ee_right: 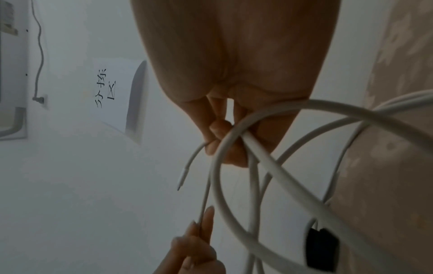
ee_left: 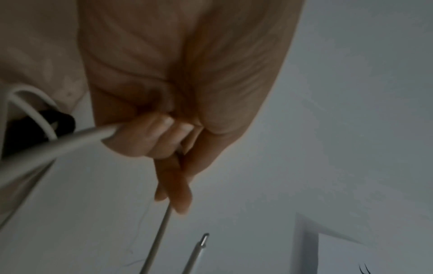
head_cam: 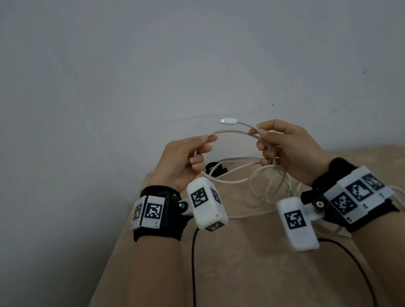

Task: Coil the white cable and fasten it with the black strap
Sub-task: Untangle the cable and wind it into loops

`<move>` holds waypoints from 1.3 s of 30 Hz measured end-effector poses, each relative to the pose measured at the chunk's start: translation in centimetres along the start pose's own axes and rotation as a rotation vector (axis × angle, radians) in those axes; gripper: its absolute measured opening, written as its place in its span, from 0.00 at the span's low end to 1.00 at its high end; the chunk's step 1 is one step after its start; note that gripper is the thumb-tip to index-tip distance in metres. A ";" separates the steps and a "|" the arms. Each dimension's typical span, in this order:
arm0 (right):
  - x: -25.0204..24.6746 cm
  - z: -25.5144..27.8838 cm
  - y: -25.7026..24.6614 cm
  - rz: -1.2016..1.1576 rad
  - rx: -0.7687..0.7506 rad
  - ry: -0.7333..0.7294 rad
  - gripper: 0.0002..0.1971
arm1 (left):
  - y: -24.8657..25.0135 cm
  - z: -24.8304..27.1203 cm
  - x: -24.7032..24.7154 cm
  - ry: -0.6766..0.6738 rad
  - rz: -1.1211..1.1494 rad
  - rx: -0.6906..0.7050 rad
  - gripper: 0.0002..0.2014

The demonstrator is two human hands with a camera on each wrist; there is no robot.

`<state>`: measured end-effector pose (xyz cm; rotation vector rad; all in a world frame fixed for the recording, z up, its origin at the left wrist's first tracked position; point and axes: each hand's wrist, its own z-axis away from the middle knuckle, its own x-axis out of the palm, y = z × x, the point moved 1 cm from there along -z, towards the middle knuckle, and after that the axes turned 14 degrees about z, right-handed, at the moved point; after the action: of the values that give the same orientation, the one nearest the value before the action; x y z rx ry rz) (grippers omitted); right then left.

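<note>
A white cable (head_cam: 230, 132) arches between both hands above a beige cushion. My left hand (head_cam: 191, 155) pinches it between thumb and fingers, as the left wrist view shows (ee_left: 164, 140). My right hand (head_cam: 271, 141) grips a loop of it, and the white connector end (head_cam: 229, 121) sticks up to the left of that hand. Loose loops of the white cable (ee_right: 234, 222) hang below the right hand (ee_right: 225, 144) onto the cushion. The black strap (head_cam: 213, 168) lies on the cushion behind my left hand, with cable (ee_left: 42, 146) running over the strap (ee_left: 63, 120).
The beige cushion (head_cam: 244, 280) fills the lower middle, with a grey wall (head_cam: 178, 50) behind it. Two black wires (head_cam: 192, 275) run from the wrist cameras toward me. A white sheet with writing (ee_right: 105, 87) is on the wall.
</note>
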<state>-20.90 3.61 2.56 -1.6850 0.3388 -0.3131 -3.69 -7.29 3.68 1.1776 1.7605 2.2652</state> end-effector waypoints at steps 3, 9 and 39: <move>0.0 0.0 0.1 0.062 -0.017 0.012 0.09 | 0.0 -0.1 -0.1 0.009 -0.004 -0.017 0.09; -0.3 0.1 0.2 0.242 -0.116 0.114 0.09 | -0.1 0.0 0.2 -0.050 -0.014 0.006 0.09; 1.0 0.3 0.1 0.345 -0.323 0.194 0.06 | -0.7 1.0 1.1 -0.147 0.078 -0.131 0.10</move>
<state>-19.87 3.44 2.41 -1.8749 0.8503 -0.1697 -4.17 -5.73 3.71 1.3694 1.5168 2.2308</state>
